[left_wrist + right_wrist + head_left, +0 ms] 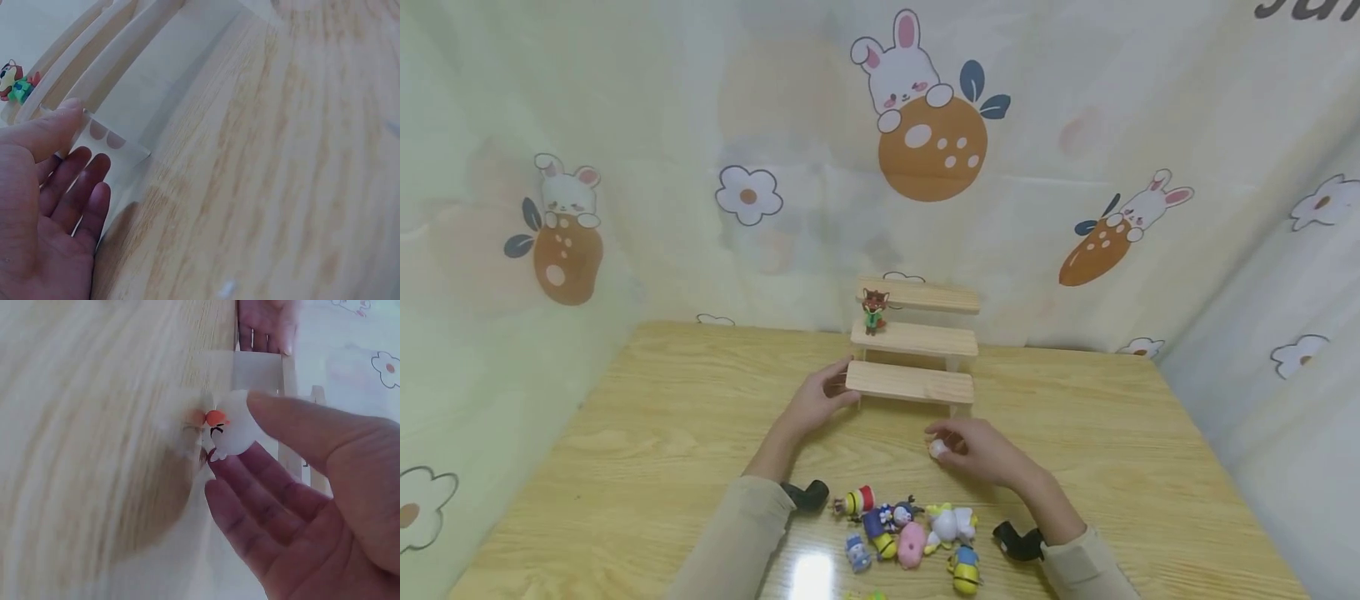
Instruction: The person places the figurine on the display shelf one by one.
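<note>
A three-step wooden display stand (910,382) with pale translucent supports stands on the table. My left hand (820,402) holds the left end of its lowest step. In the left wrist view, the thumb (62,115) rests at the step's corner, the other fingers bent beside the side panel. On the middle step, at its left, stands a fox figurine (873,312) in green. My right hand (981,450) pinches a small white figurine (236,434) with an orange beak, close over the table in front of the stand. Its beak faces the tabletop in the right wrist view.
Several toy figurines lie heaped near the table's front, among them a pink one (912,545), a white one (951,525) and a yellow-and-blue one (964,570). A printed curtain (820,250) hangs behind the table (1075,408). Black wrist mounts (1018,542) sit at my sleeves.
</note>
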The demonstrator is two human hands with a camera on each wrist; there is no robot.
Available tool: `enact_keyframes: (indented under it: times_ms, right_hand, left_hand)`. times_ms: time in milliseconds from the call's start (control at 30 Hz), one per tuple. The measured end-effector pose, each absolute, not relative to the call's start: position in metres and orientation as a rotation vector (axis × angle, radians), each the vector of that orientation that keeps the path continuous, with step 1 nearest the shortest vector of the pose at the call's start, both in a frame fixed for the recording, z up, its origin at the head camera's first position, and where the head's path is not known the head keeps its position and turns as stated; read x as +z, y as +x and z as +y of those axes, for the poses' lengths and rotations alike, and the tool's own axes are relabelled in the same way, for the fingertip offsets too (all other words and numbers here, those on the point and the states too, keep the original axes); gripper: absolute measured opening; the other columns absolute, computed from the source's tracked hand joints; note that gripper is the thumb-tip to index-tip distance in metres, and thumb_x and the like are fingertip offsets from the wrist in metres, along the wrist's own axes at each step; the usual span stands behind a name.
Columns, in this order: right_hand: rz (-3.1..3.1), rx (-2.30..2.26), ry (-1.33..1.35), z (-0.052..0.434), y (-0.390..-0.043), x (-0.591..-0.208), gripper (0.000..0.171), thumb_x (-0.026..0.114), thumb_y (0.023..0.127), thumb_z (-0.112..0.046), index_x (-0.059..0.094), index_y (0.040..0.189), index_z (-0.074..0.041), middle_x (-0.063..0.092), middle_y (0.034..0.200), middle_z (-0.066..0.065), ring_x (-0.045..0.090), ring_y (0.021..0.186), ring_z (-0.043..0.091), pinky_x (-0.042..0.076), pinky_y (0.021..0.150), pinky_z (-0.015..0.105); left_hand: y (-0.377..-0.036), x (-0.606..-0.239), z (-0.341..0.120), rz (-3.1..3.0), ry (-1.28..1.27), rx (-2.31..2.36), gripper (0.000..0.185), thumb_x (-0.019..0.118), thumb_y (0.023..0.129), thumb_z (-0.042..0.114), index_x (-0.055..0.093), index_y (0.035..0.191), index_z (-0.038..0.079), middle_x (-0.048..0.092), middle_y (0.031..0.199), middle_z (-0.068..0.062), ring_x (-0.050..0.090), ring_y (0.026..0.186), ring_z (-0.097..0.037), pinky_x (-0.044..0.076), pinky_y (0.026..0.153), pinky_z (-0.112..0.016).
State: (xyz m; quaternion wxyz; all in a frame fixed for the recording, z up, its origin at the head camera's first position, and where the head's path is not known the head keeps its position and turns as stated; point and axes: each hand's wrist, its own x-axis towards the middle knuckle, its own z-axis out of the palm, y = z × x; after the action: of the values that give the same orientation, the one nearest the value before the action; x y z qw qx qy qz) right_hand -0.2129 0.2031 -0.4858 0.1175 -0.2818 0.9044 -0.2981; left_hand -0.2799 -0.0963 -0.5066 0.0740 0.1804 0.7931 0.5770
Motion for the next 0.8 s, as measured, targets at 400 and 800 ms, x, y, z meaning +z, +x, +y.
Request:
enact_keyframes:
  times_ms: [400, 800]
  right_hand:
    - [2.755, -0.791, -0.922, 0.203, -0.213, -0.49, 0.033, 0.071, 0.082, -0.008, 0.066, 0.115, -0.008, 0.065, 0.096, -0.001, 0.058, 0.081, 0.008, 0.051, 0.068, 0.021]
    - [2.745, -0.945, -0.769, 0.201, -0.21, -0.487, 0.03, 0.066, 0.087, -0.01, 0.066, 0.118, -0.008, 0.07, 0.106, 0.007, 0.066, 0.09, 0.02, 0.057, 0.077, 0.029]
  left_hand:
    - [-0.294, -0.529, -0.093, 2.404, 0.515, 1.785, 0.07, 0.069, 0.087, 0.015, 0.034, 0.147, 0.007, 0.052, 0.137, -0.02, 0.055, 0.119, -0.034, 0.045, 0.103, -0.041]
    - [-0.289, -0.527, -0.095, 2.407, 0.506, 1.772, 0.069, 0.069, 0.087, 0.018, 0.035, 0.147, 0.008, 0.052, 0.138, -0.017, 0.054, 0.122, -0.032, 0.044, 0.105, -0.041]
